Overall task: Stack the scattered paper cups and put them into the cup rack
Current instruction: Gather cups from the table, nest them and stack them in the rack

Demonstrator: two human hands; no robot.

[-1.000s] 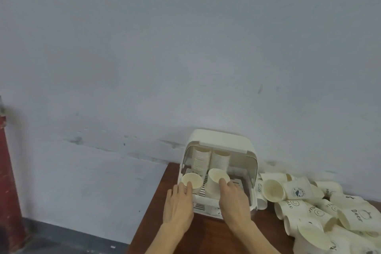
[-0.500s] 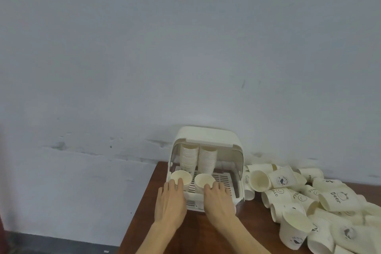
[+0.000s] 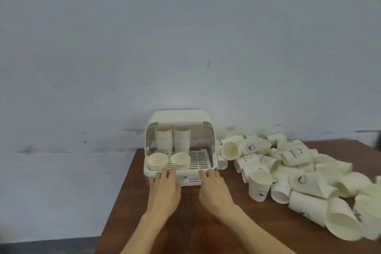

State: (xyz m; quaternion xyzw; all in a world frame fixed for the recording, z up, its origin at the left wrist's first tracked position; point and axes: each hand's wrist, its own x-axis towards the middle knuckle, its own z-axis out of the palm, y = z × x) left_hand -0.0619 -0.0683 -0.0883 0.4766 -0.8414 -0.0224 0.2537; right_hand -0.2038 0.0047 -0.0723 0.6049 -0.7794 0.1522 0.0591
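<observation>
The cream cup rack (image 3: 180, 116) stands open at the table's far left, against the wall. Two tall cup stacks (image 3: 172, 139) stand at its back. Two shorter stacks (image 3: 168, 161) sit at the front left of its slatted tray. My left hand (image 3: 165, 189) and my right hand (image 3: 214, 188) lie flat on the table just in front of the rack, fingers spread, holding nothing. Their fingertips reach the rack's front edge. A heap of scattered paper cups (image 3: 292, 171) with small printed marks lies to the right.
The brown wooden table (image 3: 185, 225) ends at a left edge beside the rack. A grey wall (image 3: 185, 37) rises right behind the rack and the cups. An upright single cup (image 3: 259, 184) stands at the near edge of the heap.
Both hands have let go of the two front stacks and drawn back out of the rack onto the table. The view has swung right, showing more of the cup heap.
</observation>
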